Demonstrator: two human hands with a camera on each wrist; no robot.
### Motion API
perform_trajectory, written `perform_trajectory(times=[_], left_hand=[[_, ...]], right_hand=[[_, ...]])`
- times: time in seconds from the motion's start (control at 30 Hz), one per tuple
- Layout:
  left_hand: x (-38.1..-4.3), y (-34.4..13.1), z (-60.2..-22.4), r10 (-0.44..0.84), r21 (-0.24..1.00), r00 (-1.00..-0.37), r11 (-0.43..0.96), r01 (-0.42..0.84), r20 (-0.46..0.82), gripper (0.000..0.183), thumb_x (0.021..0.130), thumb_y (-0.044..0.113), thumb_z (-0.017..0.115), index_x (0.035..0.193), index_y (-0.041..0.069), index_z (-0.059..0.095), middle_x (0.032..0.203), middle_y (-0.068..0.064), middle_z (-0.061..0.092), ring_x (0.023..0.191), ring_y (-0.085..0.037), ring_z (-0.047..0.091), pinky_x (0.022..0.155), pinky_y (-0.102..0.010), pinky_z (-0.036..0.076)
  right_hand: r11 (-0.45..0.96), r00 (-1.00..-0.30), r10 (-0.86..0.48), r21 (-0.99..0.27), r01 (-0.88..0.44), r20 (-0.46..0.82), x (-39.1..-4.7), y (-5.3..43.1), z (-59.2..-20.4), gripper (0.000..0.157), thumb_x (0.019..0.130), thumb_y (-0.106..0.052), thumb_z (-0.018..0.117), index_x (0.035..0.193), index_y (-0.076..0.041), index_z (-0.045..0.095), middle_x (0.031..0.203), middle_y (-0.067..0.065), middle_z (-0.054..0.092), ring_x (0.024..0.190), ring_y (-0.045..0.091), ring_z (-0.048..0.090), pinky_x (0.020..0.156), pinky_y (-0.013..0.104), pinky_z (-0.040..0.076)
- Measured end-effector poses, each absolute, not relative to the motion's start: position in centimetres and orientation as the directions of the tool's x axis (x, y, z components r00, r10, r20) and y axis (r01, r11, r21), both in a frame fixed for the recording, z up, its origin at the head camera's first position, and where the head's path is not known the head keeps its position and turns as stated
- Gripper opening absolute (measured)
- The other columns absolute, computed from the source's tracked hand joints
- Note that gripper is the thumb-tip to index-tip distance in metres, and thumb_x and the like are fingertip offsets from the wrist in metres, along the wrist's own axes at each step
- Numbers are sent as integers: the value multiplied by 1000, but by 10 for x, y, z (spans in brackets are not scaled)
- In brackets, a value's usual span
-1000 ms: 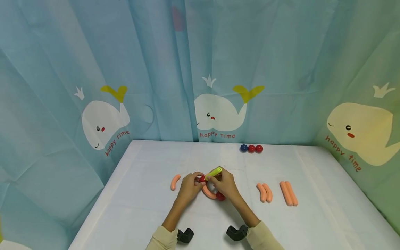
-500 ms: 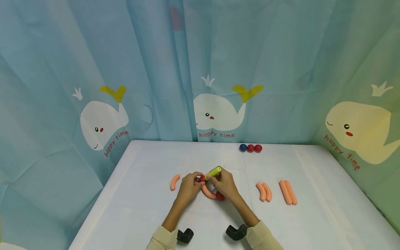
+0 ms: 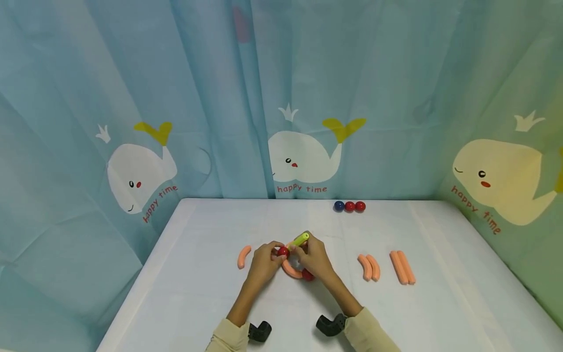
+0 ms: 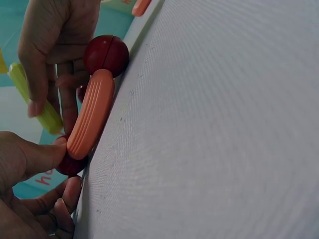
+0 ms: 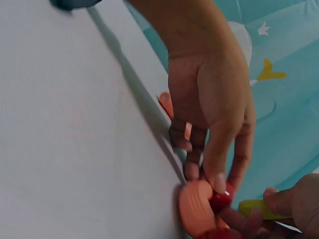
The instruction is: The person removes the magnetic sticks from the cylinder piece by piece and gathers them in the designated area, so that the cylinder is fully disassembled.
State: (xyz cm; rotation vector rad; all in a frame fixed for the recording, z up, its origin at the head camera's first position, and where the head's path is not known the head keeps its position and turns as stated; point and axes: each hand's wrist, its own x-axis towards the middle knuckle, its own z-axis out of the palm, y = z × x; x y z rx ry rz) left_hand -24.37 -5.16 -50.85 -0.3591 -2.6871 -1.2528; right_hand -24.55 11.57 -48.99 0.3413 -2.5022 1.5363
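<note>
In the head view my left hand (image 3: 264,264) pinches a red ball (image 3: 283,252) between thumb and fingers. A curved orange rod (image 4: 92,114) runs from that ball to a second red ball (image 4: 106,56), close over the white table. My right hand (image 3: 317,256) grips a yellow-green rod (image 3: 300,239), its near end right at the ball in my left hand. Another orange piece shows partly behind the hands. In the right wrist view the left hand (image 5: 214,94) reaches down from the top, while the right hand (image 5: 304,204) holds the yellow-green rod at lower right.
One curved orange rod (image 3: 244,256) lies left of the hands. To the right are two curved orange rods (image 3: 368,267) and two straight ones (image 3: 402,267). A blue ball (image 3: 338,206) and two red balls (image 3: 355,207) sit at the back edge, before a whale-print curtain (image 3: 233,98).
The head view has shifted slightly, so the scene sits a little further left. Both hands keep their grips on the red ball and the yellow-green rod, hardly moving.
</note>
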Motion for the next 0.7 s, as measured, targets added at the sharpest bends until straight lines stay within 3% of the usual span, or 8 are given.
perform_trajectory(times=[0.17,0.33,0.7], left_hand=[[-244,-51,-509,147,739,-961,616,273,233,29,84,11,76,112,7,69,91,-10,67,77,-15,60,64,-22,48],[-245,-51,-511,150,736,-960,617,279,238,30,84,12,75,113,7,69,91,-9,67,77,-14,60,64,-22,48],[-246,-52,-511,152,730,-959,623,280,238,29,85,14,75,113,8,69,90,-8,67,76,-13,60,64,-22,47]], right_hand=[[399,-970,-77,-885,-241,229,-245,119,-487,15,91,-5,67,100,1,57,84,19,68,63,27,68,50,22,51],[391,-975,-67,-894,-219,210,-245,120,-486,16,93,-7,65,103,1,56,88,21,67,66,30,70,51,26,55],[359,-984,-14,-917,-173,180,-246,126,-481,22,100,-16,56,116,-1,57,104,21,68,87,36,68,55,27,55]])
